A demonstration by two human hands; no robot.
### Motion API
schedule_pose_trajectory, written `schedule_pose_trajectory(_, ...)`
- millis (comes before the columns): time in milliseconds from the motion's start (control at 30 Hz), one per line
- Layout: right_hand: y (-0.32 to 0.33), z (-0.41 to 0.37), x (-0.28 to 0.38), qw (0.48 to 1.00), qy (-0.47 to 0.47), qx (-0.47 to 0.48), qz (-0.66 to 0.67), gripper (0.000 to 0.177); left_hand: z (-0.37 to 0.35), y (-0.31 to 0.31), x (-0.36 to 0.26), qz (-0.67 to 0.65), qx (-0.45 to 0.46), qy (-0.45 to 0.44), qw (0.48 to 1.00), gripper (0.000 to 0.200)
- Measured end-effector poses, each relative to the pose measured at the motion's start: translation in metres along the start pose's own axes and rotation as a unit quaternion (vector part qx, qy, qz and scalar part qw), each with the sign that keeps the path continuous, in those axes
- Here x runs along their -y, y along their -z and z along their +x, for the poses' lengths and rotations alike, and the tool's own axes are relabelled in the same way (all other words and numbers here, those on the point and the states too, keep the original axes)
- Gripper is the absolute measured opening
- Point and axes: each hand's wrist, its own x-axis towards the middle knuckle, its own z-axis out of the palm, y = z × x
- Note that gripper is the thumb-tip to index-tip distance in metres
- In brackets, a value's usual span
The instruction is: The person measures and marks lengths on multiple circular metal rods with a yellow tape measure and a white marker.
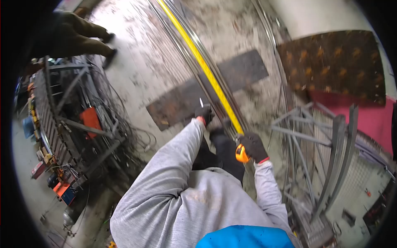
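My right hand point(256, 147), in a dark glove, is closed around an orange tape measure point(241, 153). From its case the yellow tape blade point(202, 64) runs out long and straight to the top edge of the view. It lies over several long metal bars point(187, 50) on the floor. My left hand point(204, 114), also gloved, is closed just left of the bars, and a thin white stick point(201, 101) points up out of its fingers. Beneath the bars, a dark flat metal plate point(173, 103) lies crosswise.
On the left stands a metal frame workbench point(87, 132) with cables and an orange-red piece point(90, 122). A person's legs point(89, 39) show at upper left. Grey welded trusses point(306, 132) stand to my right, below a rusty sheet point(335, 62) and a pink panel point(372, 124).
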Motion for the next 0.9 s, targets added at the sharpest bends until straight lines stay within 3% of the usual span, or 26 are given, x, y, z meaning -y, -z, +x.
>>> schedule_pose_trajectory(33,0.002,-0.018,0.025,0.990,-0.039,0.005,0.132,0.019,-0.030,-0.019,0.001,-0.010,0.015,0.017,1.000,0.010)
schedule_pose_trajectory(67,0.005,-0.034,0.047,0.996,-0.036,-0.013,0.076,0.018,-0.030,-0.055,0.057,-0.175,-0.039,0.215,0.960,0.008)
schedule_pose_trajectory(100,-0.001,-0.003,-0.007,0.992,-0.099,-0.004,0.084,0.018,-0.081,-0.104,0.130,0.039,-0.055,0.245,0.967,0.029)
schedule_pose_trajectory(133,-0.002,0.020,-0.005,0.994,-0.071,-0.016,0.081,0.018,-0.058,-0.084,0.085,0.044,-0.058,0.241,0.968,0.029)
schedule_pose_trajectory(167,-0.002,0.033,-0.002,0.995,-0.051,-0.026,0.078,0.018,-0.055,-0.066,-0.002,0.218,-0.108,0.244,0.939,0.034)
schedule_pose_trajectory(200,0.004,0.018,-0.002,0.993,-0.094,-0.022,0.068,0.016,-0.091,-0.095,0.015,0.258,-0.008,0.243,0.935,0.048)
schedule_pose_trajectory(233,0.003,0.019,-0.010,0.992,-0.107,-0.019,0.071,0.016,-0.085,-0.100,-0.033,-0.100,-0.163,0.496,0.847,0.050)
schedule_pose_trajectory(300,0.011,0.021,-0.026,0.994,-0.081,-0.043,0.055,0.013,-0.099,-0.159,0.012,-0.160,-0.261,0.406,0.861,0.046)
schedule_pose_trajectory(333,0.013,0.025,-0.026,0.994,-0.083,-0.042,0.065,0.010,-0.093,-0.176,0.023,-0.257,-0.270,0.447,0.813,0.038)
schedule_pose_trajectory(433,0.010,0.031,-0.038,0.989,-0.099,-0.048,0.095,0.010,-0.088,-0.176,0.014,-0.329,-0.244,0.466,0.784,0.036)
schedule_pose_trajectory(500,0.007,0.031,-0.048,0.984,-0.119,-0.049,0.125,0.014,-0.082,-0.174,0.023,-0.251,-0.210,0.501,0.801,0.041)
schedule_pose_trajectory(600,0.004,0.033,-0.056,0.981,-0.123,-0.050,0.144,0.017,-0.076,-0.179,0.047,-0.215,-0.179,0.477,0.833,0.036)
schedule_pose_trajectory(667,0.002,0.032,-0.057,0.982,-0.122,-0.050,0.134,0.016,-0.073,-0.200,0.092,-0.390,-0.222,0.359,0.818,0.028)
schedule_pose_trajectory(700,0.003,0.032,-0.057,0.984,-0.112,-0.041,0.131,0.016,-0.066,-0.193,0.074,-0.389,-0.222,0.357,0.820,0.028)
schedule_pose_trajectory(767,0.004,0.033,-0.054,0.986,-0.100,-0.031,0.130,0.015,-0.047,-0.165,0.008,-0.582,-0.290,0.385,0.655,0.028)
schedule_pose_trajectory(800,0.003,0.035,-0.050,0.986,-0.102,-0.026,0.126,0.017,-0.047,-0.156,0.000,-0.574,-0.230,0.343,0.707,0.024)
schedule_pose_trajectory(833,0.002,0.037,-0.047,0.987,-0.103,-0.021,0.122,0.019,-0.048,-0.160,0.015,-0.573,-0.230,0.341,0.709,0.024)
schedule_pose_trajectory(900,-0.002,0.041,-0.041,0.987,-0.103,-0.017,0.119,0.019,-0.045,-0.159,0.042,-0.394,-0.265,0.396,0.786,0.022)
